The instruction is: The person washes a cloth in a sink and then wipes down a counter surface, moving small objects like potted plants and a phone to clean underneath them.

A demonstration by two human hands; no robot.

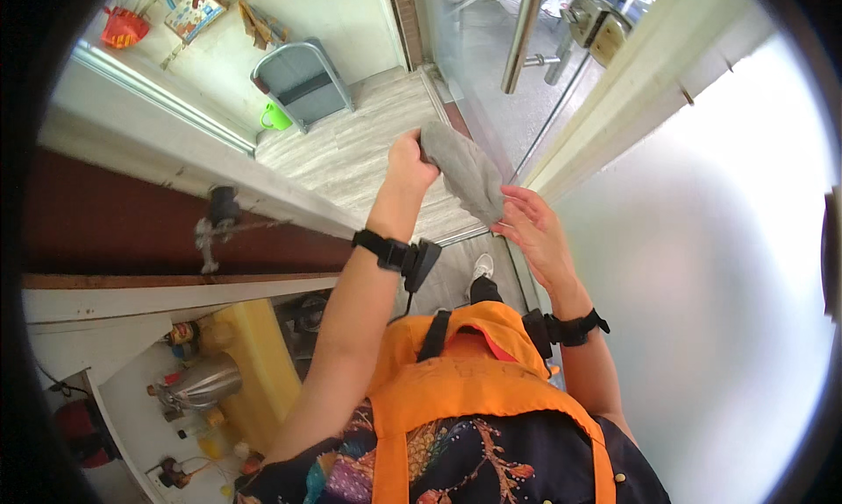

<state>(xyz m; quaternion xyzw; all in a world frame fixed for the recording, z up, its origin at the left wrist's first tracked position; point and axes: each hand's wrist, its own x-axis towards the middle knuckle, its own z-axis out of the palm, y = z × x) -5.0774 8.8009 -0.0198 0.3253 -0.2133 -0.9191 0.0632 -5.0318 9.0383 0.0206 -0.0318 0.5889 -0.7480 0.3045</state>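
A grey cloth [464, 172], folded or bunched into a long shape, stretches between my two hands in front of my body. My left hand [412, 158] grips its upper left end with curled fingers. At the lower right end, the fingertips of my right hand [529, 224] touch the cloth's edge, with the fingers partly spread; whether they pinch it is hard to tell. Both wrists carry black straps with small black devices. An orange apron [473, 385] covers part of my dark patterned top.
A glass door with a metal bar handle [524, 37] stands ahead right, beside a frosted panel [684, 241]. A folded step stool [306, 83] and a green watering can or jug [275, 117] are by the far wall. Lower left, a shelf holds a metal flask [200, 382] and bottles.
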